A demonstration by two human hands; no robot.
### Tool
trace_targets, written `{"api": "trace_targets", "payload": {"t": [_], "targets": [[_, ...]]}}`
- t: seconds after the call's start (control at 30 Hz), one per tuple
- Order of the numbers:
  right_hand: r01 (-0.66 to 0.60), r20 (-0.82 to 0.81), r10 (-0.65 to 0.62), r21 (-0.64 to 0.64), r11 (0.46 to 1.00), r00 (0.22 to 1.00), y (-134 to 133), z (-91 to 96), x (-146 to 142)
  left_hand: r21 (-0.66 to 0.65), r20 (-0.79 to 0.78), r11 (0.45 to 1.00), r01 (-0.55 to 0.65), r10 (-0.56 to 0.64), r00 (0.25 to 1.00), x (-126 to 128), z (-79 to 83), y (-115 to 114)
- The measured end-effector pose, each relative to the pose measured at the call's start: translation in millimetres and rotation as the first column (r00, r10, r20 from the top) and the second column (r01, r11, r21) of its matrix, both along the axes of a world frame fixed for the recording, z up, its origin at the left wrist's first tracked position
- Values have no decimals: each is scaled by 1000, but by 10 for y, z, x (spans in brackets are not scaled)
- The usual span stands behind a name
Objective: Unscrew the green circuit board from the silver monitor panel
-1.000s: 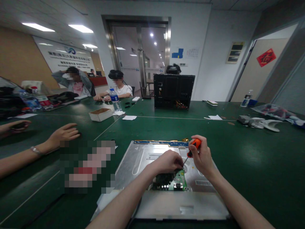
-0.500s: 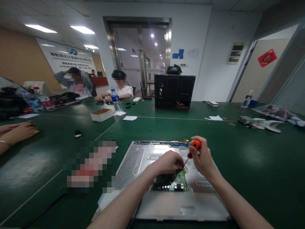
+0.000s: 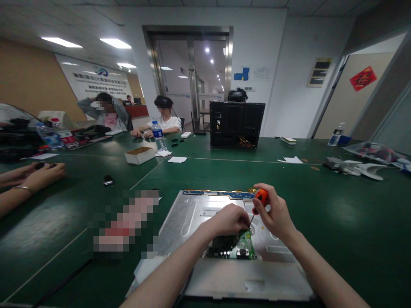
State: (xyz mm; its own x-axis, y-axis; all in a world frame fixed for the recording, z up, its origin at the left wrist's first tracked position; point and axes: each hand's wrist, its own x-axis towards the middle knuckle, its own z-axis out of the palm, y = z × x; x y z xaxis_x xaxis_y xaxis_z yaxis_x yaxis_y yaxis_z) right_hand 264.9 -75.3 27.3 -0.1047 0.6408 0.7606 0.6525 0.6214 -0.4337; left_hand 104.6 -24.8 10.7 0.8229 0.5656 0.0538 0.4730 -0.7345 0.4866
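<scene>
A flat silver metal display panel lies on the green table in front of me, with a blue circuit strip along its far edge. A green circuit board sits in its middle. My right hand grips the orange and black handle of a screwdriver, which is tilted with its shaft pointing down to the board's far right corner. Close to the screwdriver's tip, my left hand is closed, fingertips pinched together over the board; anything between them is hidden.
A black computer case stands at the back. An open white box and a water bottle are left of it. A co-worker's hands rest at the left edge. A blurred-out object lies left of the panel.
My view has shifted slightly, so everything sits a little further right. The co-worker's hands at left have moved right and hold something dark. My hands and the screwdriver stay at the same corner.
</scene>
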Motion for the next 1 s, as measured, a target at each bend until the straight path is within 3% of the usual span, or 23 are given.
{"api": "trace_targets", "payload": {"t": [0.23,0.5,0.67,1.0], "targets": [[57,12,-58,88,994,998,-7,4,-4,-12,-8,1000,1,-1,1000,-2,10,1],[-54,78,46,113,992,996,-46,44,-21,-8,-4,1000,-3,3,1000,-2,16,-2],[-14,102,-1,140,990,995,-25,28,-19,-17,-5,1000,-4,4,1000,1,22,-2],[-50,75,50,3,999,996,-41,18,7,-30,14,1000,1,0,1000,-3,17,-7]]}}
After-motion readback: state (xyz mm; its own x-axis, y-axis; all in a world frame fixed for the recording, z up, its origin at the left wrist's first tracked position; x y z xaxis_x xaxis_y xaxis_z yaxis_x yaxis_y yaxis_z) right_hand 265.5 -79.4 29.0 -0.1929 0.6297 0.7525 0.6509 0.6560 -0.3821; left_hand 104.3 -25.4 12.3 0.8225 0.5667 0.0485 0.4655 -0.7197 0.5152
